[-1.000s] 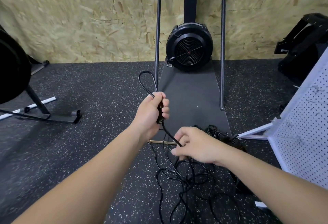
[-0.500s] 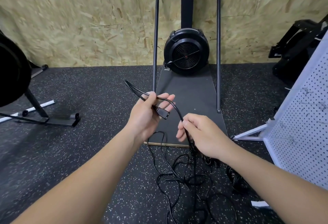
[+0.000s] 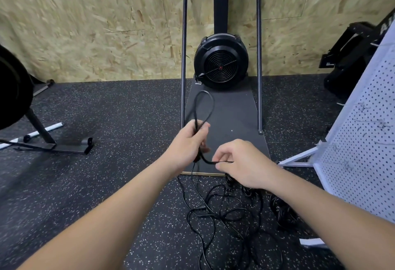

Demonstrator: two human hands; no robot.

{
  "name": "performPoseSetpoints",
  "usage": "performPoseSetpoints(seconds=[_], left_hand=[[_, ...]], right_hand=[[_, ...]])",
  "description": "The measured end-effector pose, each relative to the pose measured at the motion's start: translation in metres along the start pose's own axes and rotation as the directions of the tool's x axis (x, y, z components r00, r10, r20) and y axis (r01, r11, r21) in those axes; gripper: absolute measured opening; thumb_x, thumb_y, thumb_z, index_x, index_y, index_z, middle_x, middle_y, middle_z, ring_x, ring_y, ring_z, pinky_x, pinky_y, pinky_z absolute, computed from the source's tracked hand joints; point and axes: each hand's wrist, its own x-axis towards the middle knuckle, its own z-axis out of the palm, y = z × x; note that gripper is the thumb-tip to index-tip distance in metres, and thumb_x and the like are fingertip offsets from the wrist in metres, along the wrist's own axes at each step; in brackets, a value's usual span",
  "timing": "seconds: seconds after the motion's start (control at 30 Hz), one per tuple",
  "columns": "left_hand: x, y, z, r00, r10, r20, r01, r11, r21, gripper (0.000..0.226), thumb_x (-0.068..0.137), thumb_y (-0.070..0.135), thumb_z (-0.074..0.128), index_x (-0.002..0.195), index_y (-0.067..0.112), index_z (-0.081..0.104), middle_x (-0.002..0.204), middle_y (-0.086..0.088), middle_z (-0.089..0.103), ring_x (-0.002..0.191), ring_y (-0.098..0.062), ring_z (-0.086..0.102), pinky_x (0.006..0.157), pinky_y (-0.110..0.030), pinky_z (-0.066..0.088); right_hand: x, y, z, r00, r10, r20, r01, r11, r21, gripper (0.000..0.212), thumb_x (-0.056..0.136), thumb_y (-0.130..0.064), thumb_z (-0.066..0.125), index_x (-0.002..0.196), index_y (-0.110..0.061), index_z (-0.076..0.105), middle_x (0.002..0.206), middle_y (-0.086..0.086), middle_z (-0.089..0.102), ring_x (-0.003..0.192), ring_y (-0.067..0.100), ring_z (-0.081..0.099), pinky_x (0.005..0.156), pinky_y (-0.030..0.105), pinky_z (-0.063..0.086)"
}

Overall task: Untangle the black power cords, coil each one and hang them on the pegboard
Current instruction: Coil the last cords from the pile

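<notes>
- Two hands hold one black cord (image 3: 204, 107): left hand (image 3: 188, 145) grips its loop, right hand (image 3: 241, 162) pinches it.
- Tangled cords (image 3: 224, 214) lie on floor (image 3: 106, 120), pegboard (image 3: 361, 147) at right.
- Writing is not readable.

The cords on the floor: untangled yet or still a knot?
Still tangled: the cords on the floor overlap in crossing loops. Only one loop is lifted, gripped by the left hand.

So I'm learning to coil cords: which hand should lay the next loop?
The right hand, probably. It pinches the cord running from the tangle, free to feed. The left hand is occupied gripping the loop.
</notes>
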Motion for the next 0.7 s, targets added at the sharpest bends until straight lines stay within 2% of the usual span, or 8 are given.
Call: performPoseSetpoints(seconds=[0.07, 0.13, 0.23, 0.4, 0.5, 0.57, 0.63, 0.7], left_hand=[[-0.002, 0.003, -0.001, 1.0, -0.023, 0.012, 0.022, 0.992, 0.121, 0.029, 0.106, 0.05, 0.063, 0.095, 0.023, 0.06, 0.082, 0.005, 0.051, 0.074, -0.018, 0.049, 0.07, -0.044, 0.052], [0.0, 0.004, -0.003, 0.997, -0.074, 0.023, 0.073, 0.997, 0.035, 0.019, 0.106, 0.04, 0.063, 0.095, 0.024, 0.063, 0.083, 0.003, 0.051, 0.074, -0.019, 0.048, 0.067, -0.035, 0.043], [0.001, 0.003, -0.008, 0.988, -0.084, 0.126, 0.108, 0.976, -0.192, 0.009, 0.111, 0.015, 0.058, 0.111, 0.011, 0.067, 0.088, -0.007, 0.06, 0.078, -0.021, 0.062, 0.072, -0.033, 0.053], [-0.006, 0.006, -0.01, 0.989, -0.049, 0.139, 0.078, 0.974, -0.213, 0.018, 0.111, 0.013, 0.063, 0.121, 0.0, 0.07, 0.109, -0.014, 0.081, 0.095, -0.027, 0.08, 0.063, -0.027, 0.055], [-0.012, 0.004, 0.001, 0.99, -0.045, 0.136, 0.076, 0.97, -0.23, 0.02, 0.11, 0.012, 0.065, 0.12, -0.004, 0.07, 0.103, -0.012, 0.081, 0.096, -0.026, 0.079, 0.073, -0.041, 0.066], [-0.018, 0.001, 0.011, 0.978, -0.088, 0.187, 0.122, 0.976, -0.18, 0.02, 0.11, 0.014, 0.066, 0.118, -0.004, 0.069, 0.091, -0.011, 0.076, 0.088, -0.027, 0.077, 0.078, -0.05, 0.069], [-0.024, -0.002, 0.019, 0.966, -0.121, 0.23, 0.147, 0.984, -0.097, 0.019, 0.111, 0.019, 0.064, 0.119, 0.003, 0.072, 0.101, -0.017, 0.081, 0.086, -0.031, 0.08, 0.065, -0.039, 0.068], [-0.024, -0.004, 0.022, 0.978, -0.068, 0.197, 0.077, 0.996, -0.041, 0.015, 0.112, 0.02, 0.064, 0.116, 0.013, 0.076, 0.1, -0.023, 0.08, 0.064, -0.031, 0.071, 0.052, -0.03, 0.055]], right_hand=[[0.001, 0.001, -0.003, 0.997, -0.07, -0.03, 0.071, 0.997, 0.012, 0.008, 0.1, -0.026, 0.077, 0.099, -0.033, 0.081, 0.082, -0.018, 0.074, 0.084, 0.0, 0.068, 0.081, 0.027, 0.054], [0.003, 0.003, -0.008, 0.993, -0.09, -0.08, 0.093, 0.995, 0.027, 0.009, 0.1, -0.025, 0.077, 0.096, -0.033, 0.081, 0.082, -0.02, 0.076, 0.085, 0.0, 0.069, 0.085, 0.029, 0.056], [0.004, 0.009, -0.016, 0.989, -0.085, -0.12, 0.091, 0.995, 0.039, 0.009, 0.097, -0.026, 0.08, 0.092, -0.033, 0.081, 0.083, -0.018, 0.077, 0.084, 0.003, 0.07, 0.085, 0.03, 0.056], [0.0, 0.011, -0.024, 0.989, -0.121, -0.09, 0.135, 0.975, 0.175, 0.011, 0.096, -0.021, 0.083, 0.092, -0.031, 0.079, 0.081, -0.009, 0.078, 0.067, 0.012, 0.075, 0.072, 0.036, 0.063], [0.0, 0.01, -0.021, 0.978, -0.129, -0.166, 0.153, 0.978, 0.144, 0.012, 0.091, -0.024, 0.088, 0.091, -0.029, 0.077, 0.078, -0.011, 0.076, 0.066, 0.007, 0.074, 0.072, 0.034, 0.06], [0.002, 0.009, -0.02, 0.958, -0.115, -0.261, 0.131, 0.99, 0.044, 0.022, 0.082, -0.038, 0.094, 0.09, -0.032, 0.074, 0.076, -0.016, 0.074, 0.07, 0.003, 0.07, 0.072, 0.033, 0.058], [0.003, 0.007, -0.023, 0.949, -0.058, -0.309, 0.06, 0.998, -0.002, 0.044, 0.072, -0.051, 0.097, 0.096, -0.034, 0.065, 0.073, -0.017, 0.073, 0.07, 0.002, 0.067, 0.07, 0.036, 0.057], [0.004, 0.007, -0.027, 0.956, 0.06, -0.286, -0.037, 0.996, 0.086, 0.068, 0.064, -0.052, 0.1, 0.107, -0.032, 0.052, 0.074, -0.011, 0.074, 0.07, 0.01, 0.069, 0.068, 0.037, 0.056]])
